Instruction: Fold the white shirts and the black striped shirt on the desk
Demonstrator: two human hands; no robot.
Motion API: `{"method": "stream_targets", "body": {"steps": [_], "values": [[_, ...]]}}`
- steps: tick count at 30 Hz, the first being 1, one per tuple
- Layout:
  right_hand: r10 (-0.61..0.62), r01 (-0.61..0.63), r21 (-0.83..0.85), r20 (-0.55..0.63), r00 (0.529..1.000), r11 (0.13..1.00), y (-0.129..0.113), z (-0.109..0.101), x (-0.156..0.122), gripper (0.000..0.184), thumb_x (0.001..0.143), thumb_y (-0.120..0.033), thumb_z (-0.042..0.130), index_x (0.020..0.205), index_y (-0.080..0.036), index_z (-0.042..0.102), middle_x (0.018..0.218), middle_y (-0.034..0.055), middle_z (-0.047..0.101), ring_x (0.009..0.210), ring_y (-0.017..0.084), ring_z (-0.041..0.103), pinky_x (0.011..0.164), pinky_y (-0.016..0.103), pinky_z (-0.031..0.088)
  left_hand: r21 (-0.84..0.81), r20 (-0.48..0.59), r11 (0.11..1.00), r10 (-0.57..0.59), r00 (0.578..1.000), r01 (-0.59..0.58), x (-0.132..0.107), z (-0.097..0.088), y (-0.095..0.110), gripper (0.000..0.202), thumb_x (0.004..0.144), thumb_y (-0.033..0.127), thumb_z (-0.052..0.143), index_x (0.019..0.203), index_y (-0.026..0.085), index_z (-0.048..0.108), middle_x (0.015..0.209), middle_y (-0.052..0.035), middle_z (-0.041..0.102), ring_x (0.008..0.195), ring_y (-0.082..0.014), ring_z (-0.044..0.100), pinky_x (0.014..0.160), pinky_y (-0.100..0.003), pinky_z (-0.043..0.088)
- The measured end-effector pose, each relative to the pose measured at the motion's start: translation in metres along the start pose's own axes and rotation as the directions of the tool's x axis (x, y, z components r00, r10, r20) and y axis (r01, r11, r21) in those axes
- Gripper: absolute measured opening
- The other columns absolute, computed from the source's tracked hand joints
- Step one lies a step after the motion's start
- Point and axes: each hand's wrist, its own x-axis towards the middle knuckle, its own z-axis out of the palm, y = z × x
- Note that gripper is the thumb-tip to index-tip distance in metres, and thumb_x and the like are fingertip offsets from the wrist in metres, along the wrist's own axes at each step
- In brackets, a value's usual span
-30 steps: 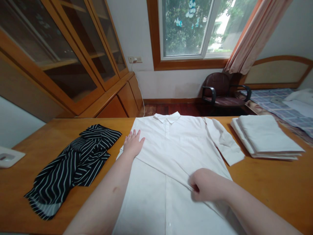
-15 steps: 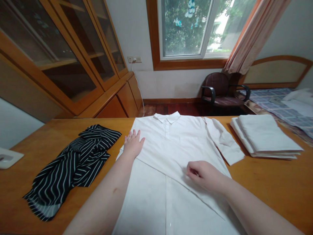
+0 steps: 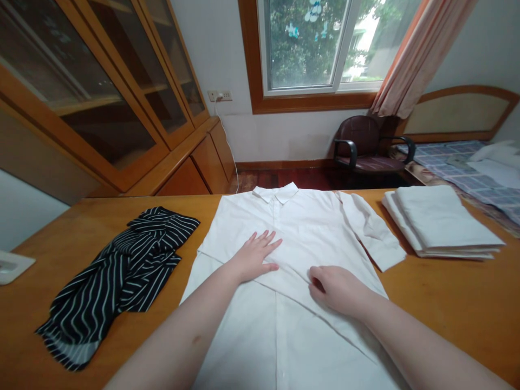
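Observation:
A white collared shirt (image 3: 312,208) lies spread on the wooden table, collar toward the far edge. One sleeve is laid diagonally across its front, its edge running down to the right; the other sleeve (image 3: 368,230) sticks out at the right. Flat on the middle of the shirt rests my left hand (image 3: 258,255), fingers spread, holding nothing. My right hand (image 3: 335,290) is closed against the laid-over cloth, right of the left hand. Its fingers are curled at a crease and seem to pinch the fabric; the fingertips are partly hidden.
A black-and-white striped garment (image 3: 117,271) lies bunched on the left of the table (image 3: 447,309). Folded white cloths (image 3: 442,222) are stacked at the right. Beyond the table are a chair (image 3: 361,143), a glass-door cabinet (image 3: 142,108) and a bed (image 3: 467,162).
My left hand has slid rightward and slightly down across the shirt, from its left side to the middle. My right hand has stayed almost in place, still closed.

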Motion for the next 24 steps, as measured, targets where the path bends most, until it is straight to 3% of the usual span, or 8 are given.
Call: {"method": "stream_targets", "body": {"steps": [4,7,10,12,15,17,21,24], "values": [[-0.016,0.017,-0.012,0.041,0.999,1.0,0.003,-0.003,-0.001,0.011,0.077,-0.019,0.046,0.072,-0.02,0.056,0.068,0.002,0.061,0.06,0.013,0.05,0.054,0.026,0.022,-0.013,-0.025,0.999,-0.044,0.999,0.044,0.0,-0.002,-0.012,0.066,0.086,0.057,0.044,0.145,0.032,0.026,0.154,-0.0049,0.018,0.142,-0.0247,0.012,0.113,-0.047,0.011],[-0.045,0.045,-0.005,0.08,0.996,0.999,0.007,-0.007,-0.003,0.01,0.073,-0.016,0.048,0.072,-0.02,0.058,0.067,0.0019,0.062,0.06,0.013,0.05,0.053,0.025,0.023,-0.041,-0.077,0.999,0.022,0.997,-0.026,-0.003,-0.006,-0.015,0.05,0.089,0.049,0.046,0.136,0.032,0.043,0.15,-0.0037,0.03,0.14,-0.0235,0.021,0.112,-0.046,0.016],[-0.056,0.056,0.007,0.095,0.994,0.998,0.01,-0.01,-0.005,0.012,0.074,-0.017,0.049,0.072,-0.02,0.06,0.068,0.0021,0.063,0.06,0.014,0.05,0.054,0.025,0.025,-0.077,-0.167,0.986,0.133,0.977,-0.147,-0.005,-0.01,-0.012,0.027,0.091,0.037,0.046,0.11,0.031,0.065,0.131,-0.0001,0.056,0.127,-0.0184,0.043,0.11,-0.041,0.022],[-0.065,0.062,0.03,0.122,0.99,0.998,0.012,-0.012,-0.006,0.012,0.075,-0.02,0.05,0.071,-0.02,0.061,0.067,0.002,0.063,0.06,0.014,0.05,0.054,0.025,0.026,-0.102,-0.205,0.977,0.163,0.965,-0.186,-0.005,-0.013,-0.009,0.022,0.09,0.032,0.048,0.096,0.028,0.069,0.111,-0.0005,0.067,0.11,-0.0164,0.055,0.105,-0.037,0.03],[-0.074,0.064,0.069,0.161,0.984,0.996,0.015,-0.015,-0.005,0.021,0.082,-0.027,0.049,0.067,-0.02,0.061,0.063,0.0015,0.061,0.057,0.013,0.049,0.054,0.025,0.027,-0.123,-0.198,0.975,0.156,0.968,-0.182,-0.004,-0.016,-0.007,0.019,0.089,0.028,0.051,0.089,0.025,0.07,0.092,-0.0018,0.069,0.092,-0.016,0.059,0.092,-0.034,0.04],[-0.072,0.06,0.103,0.122,0.99,0.993,0.016,-0.016,-0.003,0.031,0.088,-0.03,0.041,0.067,-0.02,0.062,0.063,0.0021,0.061,0.057,0.013,0.049,0.055,0.025,0.03,-0.124,-0.193,0.977,0.147,0.97,-0.173,-0.004,-0.018,-0.007,0.018,0.088,0.027,0.051,0.088,0.024,0.069,0.089,-0.0013,0.068,0.089,-0.0158,0.059,0.087,-0.032,0.041],[-0.105,0.123,0.224,-0.088,0.991,0.967,0.016,-0.016,0.0,0.034,0.094,-0.031,0.033,0.098,-0.019,0.064,0.096,0.0081,0.067,0.087,0.018,0.059,0.077,0.029,0.042,-0.122,-0.193,0.976,0.153,0.969,-0.179,-0.003,-0.018,-0.008,0.016,0.088,0.024,0.05,0.087,0.023,0.066,0.088,-0.0005,0.066,0.088,-0.0153,0.058,0.084,-0.029,0.041],[-0.227,0.245,0.232,-0.103,0.968,0.941,0.014,-0.01,0.002,0.044,0.093,-0.038,0.038,0.133,-0.02,0.048,0.136,0.011,0.05,0.125,0.022,0.043,0.103,0.036,0.033,-0.122,-0.189,0.977,0.152,0.97,-0.176,-0.003,-0.016,-0.007,0.016,0.088,0.023,0.049,0.086,0.022,0.065,0.087,-0.0008,0.065,0.086,-0.0151,0.057,0.081,-0.028,0.041]]}}
